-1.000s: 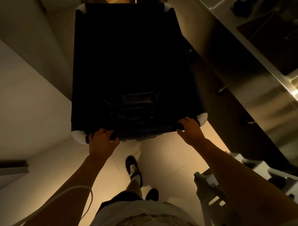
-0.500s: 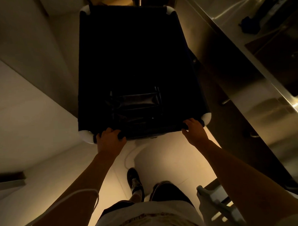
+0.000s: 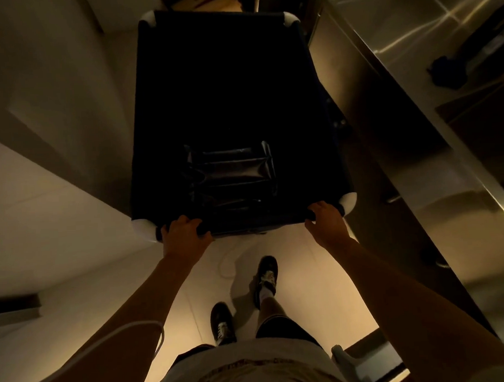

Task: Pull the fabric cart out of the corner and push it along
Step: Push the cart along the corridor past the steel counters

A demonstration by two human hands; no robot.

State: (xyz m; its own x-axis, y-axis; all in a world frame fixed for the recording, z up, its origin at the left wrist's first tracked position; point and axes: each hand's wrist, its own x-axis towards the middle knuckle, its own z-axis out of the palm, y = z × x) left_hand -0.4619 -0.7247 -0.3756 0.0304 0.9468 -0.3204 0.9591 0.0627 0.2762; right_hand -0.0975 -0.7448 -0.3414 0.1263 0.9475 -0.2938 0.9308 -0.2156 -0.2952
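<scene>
A deep black fabric cart point(image 3: 226, 91) with white corner pieces fills the upper middle of the head view. A folded dark shiny item point(image 3: 229, 171) lies at its bottom. My left hand point(image 3: 183, 232) grips the near rim beside the near-left white corner. My right hand point(image 3: 325, 220) grips the same rim beside the near-right corner. Both arms reach forward, and my feet stand on the pale floor point(image 3: 306, 275) behind the cart.
A stainless steel counter point(image 3: 416, 154) runs along the right, close to the cart's side, with a dark object point(image 3: 445, 71) on top. Pale walls point(image 3: 42, 185) close in on the left. A white step frame point(image 3: 353, 362) stands at lower right. A white cord point(image 3: 107, 341) hangs by my left arm.
The cart has rolled forward along the counter with both hands still on its near rim. My feet have stepped forward, and the white step frame has dropped back toward the lower right.
</scene>
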